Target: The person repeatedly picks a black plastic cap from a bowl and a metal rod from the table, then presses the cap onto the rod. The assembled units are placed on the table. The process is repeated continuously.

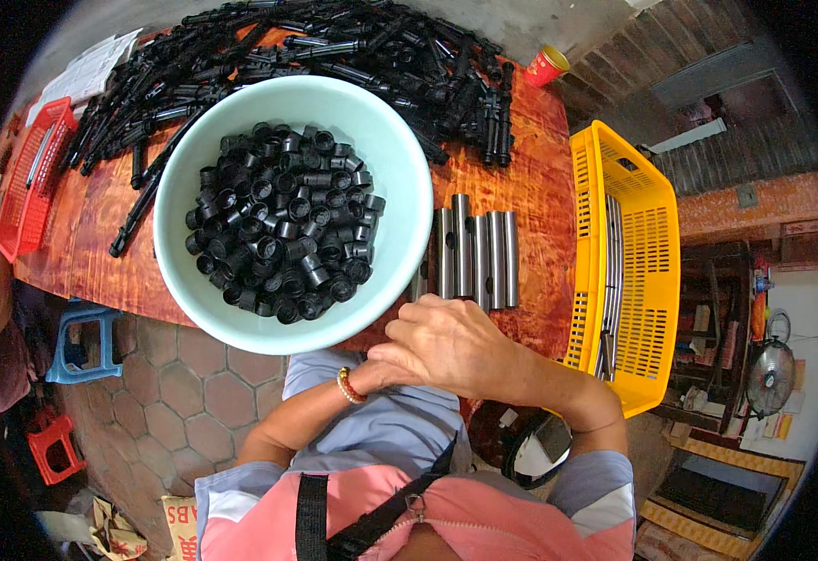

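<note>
My right hand [445, 345] lies over my left hand [375, 376] at the front edge of the table. The right fingers are curled; what is under them is hidden. Most of the left hand is covered, and a beaded bracelet [347, 386] circles its wrist. Just beyond my hands, several metal tubes [480, 259] lie side by side, some with a dark hole in the wall. To the left, a pale green plastic basin [398, 175] holds a heap of short black plastic caps [289, 217]. It reaches over the table's front edge.
Black tubular parts [352, 52] are piled behind the basin on the wooden table [542, 161]. A yellow crate [651, 245] with metal tubes stands right, a red basket [33, 182] left. A red paper cup [546, 66] is at the back; a blue stool [86, 343] stands below.
</note>
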Demonstrator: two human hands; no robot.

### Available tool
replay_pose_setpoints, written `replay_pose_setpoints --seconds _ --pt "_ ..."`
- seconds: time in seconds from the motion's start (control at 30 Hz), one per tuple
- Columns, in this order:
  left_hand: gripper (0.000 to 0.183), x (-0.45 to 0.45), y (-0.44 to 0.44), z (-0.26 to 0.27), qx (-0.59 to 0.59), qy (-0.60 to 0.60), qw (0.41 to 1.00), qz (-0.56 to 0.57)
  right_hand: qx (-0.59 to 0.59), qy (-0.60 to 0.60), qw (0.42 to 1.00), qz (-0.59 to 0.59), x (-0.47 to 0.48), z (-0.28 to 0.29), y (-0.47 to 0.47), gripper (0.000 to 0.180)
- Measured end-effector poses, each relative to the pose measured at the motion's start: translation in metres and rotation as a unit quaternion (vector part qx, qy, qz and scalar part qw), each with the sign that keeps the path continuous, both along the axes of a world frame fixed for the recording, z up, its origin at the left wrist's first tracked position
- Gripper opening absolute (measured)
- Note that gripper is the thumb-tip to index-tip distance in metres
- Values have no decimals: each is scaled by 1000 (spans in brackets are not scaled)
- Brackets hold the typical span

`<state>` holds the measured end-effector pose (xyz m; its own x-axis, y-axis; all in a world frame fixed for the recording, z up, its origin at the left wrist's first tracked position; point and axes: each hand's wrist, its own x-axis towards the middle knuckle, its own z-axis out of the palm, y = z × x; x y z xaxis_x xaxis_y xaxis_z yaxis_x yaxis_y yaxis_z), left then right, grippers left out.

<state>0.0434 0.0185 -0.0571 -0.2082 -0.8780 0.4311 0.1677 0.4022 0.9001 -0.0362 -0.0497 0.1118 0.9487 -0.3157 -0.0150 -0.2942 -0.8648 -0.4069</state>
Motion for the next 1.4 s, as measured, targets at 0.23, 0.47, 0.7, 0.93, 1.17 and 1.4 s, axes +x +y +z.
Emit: replay_pose_setpoints --seconds 0.23,0.47,0.7,0.93,1.17,1.4 --pt "16 -24 -11 19 -22 -16 998 61 72 59 992 -87 -4 3 4 31" --pt "21 -8 -5 41 -17 -49 983 177 61 -401 885 -228 -31 -23 25 28" --pt "32 4 5 40 138 -5 966 218 27 -353 871 -340 -71 -64 53 14" --pt "32 -1 6 33 135 -29 965 224 -24 -299 876 -378 -70 -84 16 12" --pt "32 -2 10 42 163 -7 960 226 -78 -169 949 -255 -30 -101 -21 21" --pt "31 -3 11 39 136 -60 950 274 -254 -142 931 -220 -3 -121 -26 25"
